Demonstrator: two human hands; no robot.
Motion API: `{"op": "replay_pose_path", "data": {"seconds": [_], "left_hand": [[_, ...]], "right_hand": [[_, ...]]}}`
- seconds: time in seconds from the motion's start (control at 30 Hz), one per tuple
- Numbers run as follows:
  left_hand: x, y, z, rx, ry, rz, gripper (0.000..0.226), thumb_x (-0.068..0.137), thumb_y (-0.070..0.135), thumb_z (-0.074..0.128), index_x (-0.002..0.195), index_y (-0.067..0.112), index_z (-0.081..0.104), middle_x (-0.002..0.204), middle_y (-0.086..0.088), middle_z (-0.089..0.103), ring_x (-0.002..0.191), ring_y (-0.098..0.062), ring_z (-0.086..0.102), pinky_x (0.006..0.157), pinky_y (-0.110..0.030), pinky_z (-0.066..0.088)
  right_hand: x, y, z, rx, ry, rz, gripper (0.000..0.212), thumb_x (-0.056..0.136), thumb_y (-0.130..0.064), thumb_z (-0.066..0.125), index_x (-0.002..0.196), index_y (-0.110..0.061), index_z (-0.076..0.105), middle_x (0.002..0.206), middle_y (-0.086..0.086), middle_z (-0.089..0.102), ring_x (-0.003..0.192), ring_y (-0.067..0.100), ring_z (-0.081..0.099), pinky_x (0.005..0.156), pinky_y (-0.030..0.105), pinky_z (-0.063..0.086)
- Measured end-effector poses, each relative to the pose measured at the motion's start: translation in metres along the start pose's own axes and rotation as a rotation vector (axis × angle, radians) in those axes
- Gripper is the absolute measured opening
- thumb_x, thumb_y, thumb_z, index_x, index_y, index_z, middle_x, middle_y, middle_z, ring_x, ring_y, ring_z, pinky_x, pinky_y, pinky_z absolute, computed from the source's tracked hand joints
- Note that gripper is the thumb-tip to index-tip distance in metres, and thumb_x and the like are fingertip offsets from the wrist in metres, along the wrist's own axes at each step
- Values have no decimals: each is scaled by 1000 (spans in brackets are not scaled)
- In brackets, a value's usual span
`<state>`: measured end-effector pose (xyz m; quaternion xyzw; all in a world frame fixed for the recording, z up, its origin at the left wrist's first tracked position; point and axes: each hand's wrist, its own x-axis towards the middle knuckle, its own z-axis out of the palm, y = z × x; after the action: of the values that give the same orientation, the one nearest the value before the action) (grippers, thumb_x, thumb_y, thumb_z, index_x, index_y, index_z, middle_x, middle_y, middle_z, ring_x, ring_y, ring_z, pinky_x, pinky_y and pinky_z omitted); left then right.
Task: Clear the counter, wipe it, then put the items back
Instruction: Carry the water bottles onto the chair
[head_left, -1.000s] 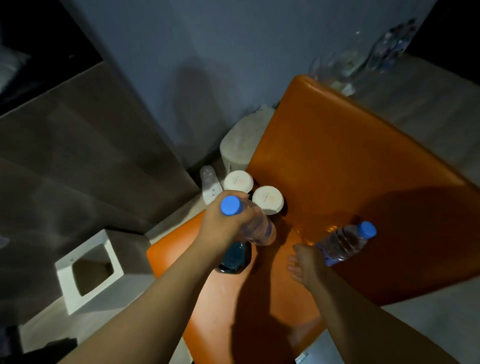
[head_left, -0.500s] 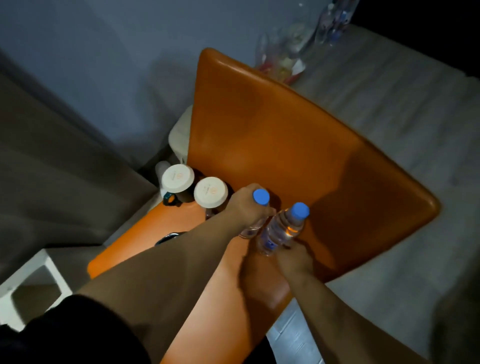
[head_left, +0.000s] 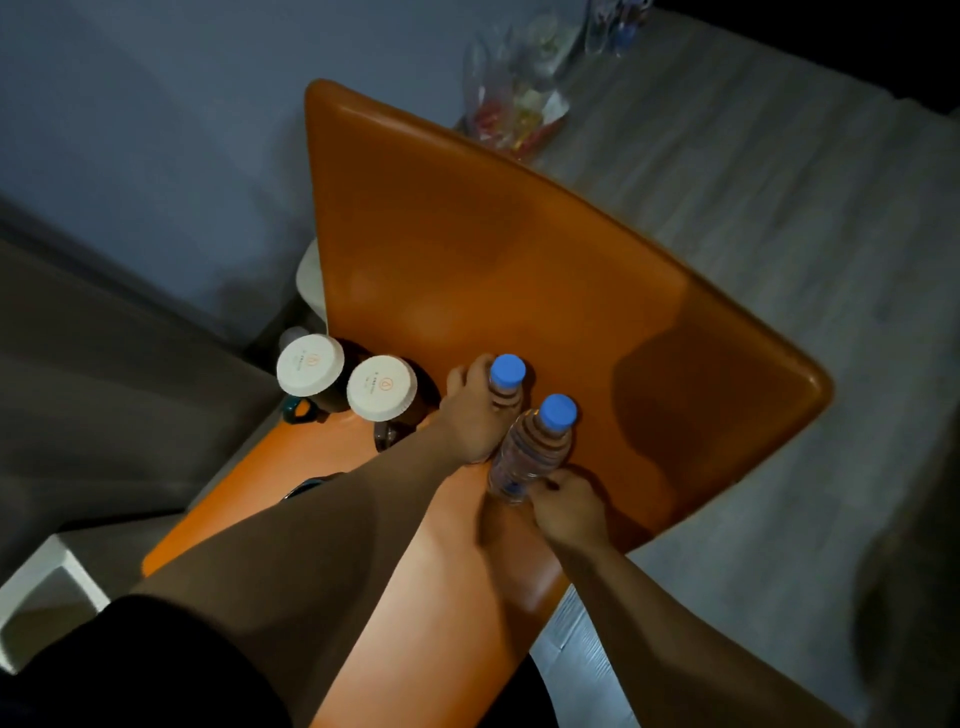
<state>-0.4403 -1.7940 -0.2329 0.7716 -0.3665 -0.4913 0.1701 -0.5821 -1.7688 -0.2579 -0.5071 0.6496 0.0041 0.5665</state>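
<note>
Orange and glossy, the surface (head_left: 519, 260) fills the middle of the view, its far corner pointing to twelve o'clock and its rounded right corner to three. Near its centre two clear water bottles with blue caps stand close together, almost touching. The left hand (head_left: 470, 423) wraps its curled fingers round the first bottle (head_left: 506, 397) just under the cap, hiding most of the body. The second bottle (head_left: 530, 452) lies at about five o'clock of the first, leaning slightly towards one o'clock, and the right hand (head_left: 566, 506) grips it low down near the base. Whether either base rests on the orange surface cannot be told, since the hands cover them. At nine o'clock of the left hand stand two dark cups with round white lids, the nearer cup (head_left: 382, 387) just beside the hand and the farther cup (head_left: 310, 364) next to it at the surface's edge. A pale round object (head_left: 307, 275) shows behind that edge at eleven o'clock. A clear plastic bag (head_left: 519, 104) with coloured contents lies at twelve o'clock on a grey woven surface (head_left: 779, 208). A white open box (head_left: 47, 587) sits at eight o'clock, and a black sleeve (head_left: 130, 670) covers the left upper arm at seven.
</note>
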Motion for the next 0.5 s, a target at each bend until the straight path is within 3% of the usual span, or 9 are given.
{"op": "replay_pose_path", "data": {"seconds": [0.13,0.23,0.33,0.43,0.5], "left_hand": [[-4,-7,1,96,40,62,78,86,33,65,148,22,18,152,-10,18,138,-37,23,110,-54,28],[-15,-16,-2,219,132,113,80,75,39,62,144,18,26,146,-11,28,133,-39,29,106,-51,33],[-30,-26,-8,240,180,97,64,86,26,62,141,13,31,146,-11,28,132,-34,31,107,-44,33],[-45,-45,-19,281,229,52,49,90,20,56,135,15,40,140,-8,34,126,-28,39,103,-38,39],[-58,-64,-27,276,259,-15,44,91,20,54,134,19,43,137,-5,36,124,-25,42,102,-37,41]], "right_hand": [[0,3,0,-39,-5,-12,11,93,-15,51,86,-13,59,80,2,56,63,4,45,55,16,31],[-6,5,1,-85,-25,-9,14,92,-16,52,79,-15,56,75,2,54,61,7,45,53,17,31],[-15,3,9,-100,-56,14,17,92,-18,52,75,-17,54,72,3,56,65,15,51,53,22,34],[-20,-4,23,-140,-62,-6,10,91,-17,50,85,-15,59,79,6,59,68,17,52,65,26,43],[-22,-9,39,-150,-110,-14,11,92,-17,50,92,-15,60,81,4,56,66,14,50,59,20,40]]}}
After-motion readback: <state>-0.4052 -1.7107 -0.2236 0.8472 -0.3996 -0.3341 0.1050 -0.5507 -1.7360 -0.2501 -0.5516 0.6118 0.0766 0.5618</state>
